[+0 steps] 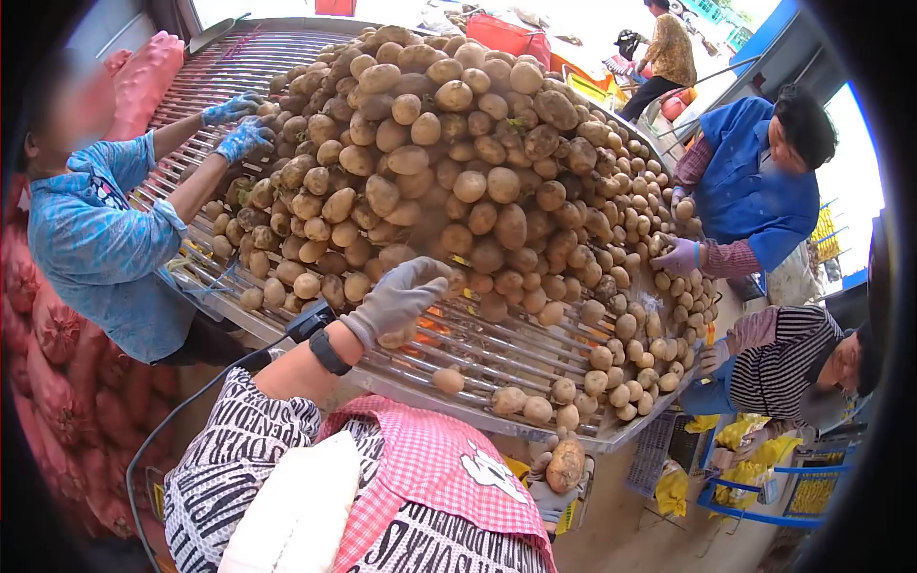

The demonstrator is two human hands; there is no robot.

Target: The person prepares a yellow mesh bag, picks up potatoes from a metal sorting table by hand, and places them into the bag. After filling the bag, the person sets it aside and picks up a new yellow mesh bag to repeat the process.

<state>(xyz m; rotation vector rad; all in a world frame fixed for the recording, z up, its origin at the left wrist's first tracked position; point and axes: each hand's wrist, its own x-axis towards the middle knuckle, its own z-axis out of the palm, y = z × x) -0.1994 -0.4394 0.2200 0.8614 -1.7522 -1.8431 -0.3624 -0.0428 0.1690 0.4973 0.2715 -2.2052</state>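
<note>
My left hand (pixel 401 298), in a grey glove, reaches over the near edge of a large potato pile (pixel 430 143). Its fingers are apart and slightly bent, close to the potatoes, with nothing visible between them. Under that hand, a potato (pixel 397 334) lies on the metal bars. Down by the front edge of the table, my right hand (pixel 551 498) grips a large brown potato (pixel 565 465); the apron partly hides this hand. A single potato (pixel 448 381) rests on the bars between the two hands.
The slatted metal table (pixel 478 349) carries the pile. Around it work a person in light blue (pixel 105 239), one in dark blue (pixel 764 181) and one in stripes (pixel 778 358). Red mesh sacks (pixel 72 382) stand left; yellow net bags (pixel 755 463) sit in a blue rack (pixel 764 516).
</note>
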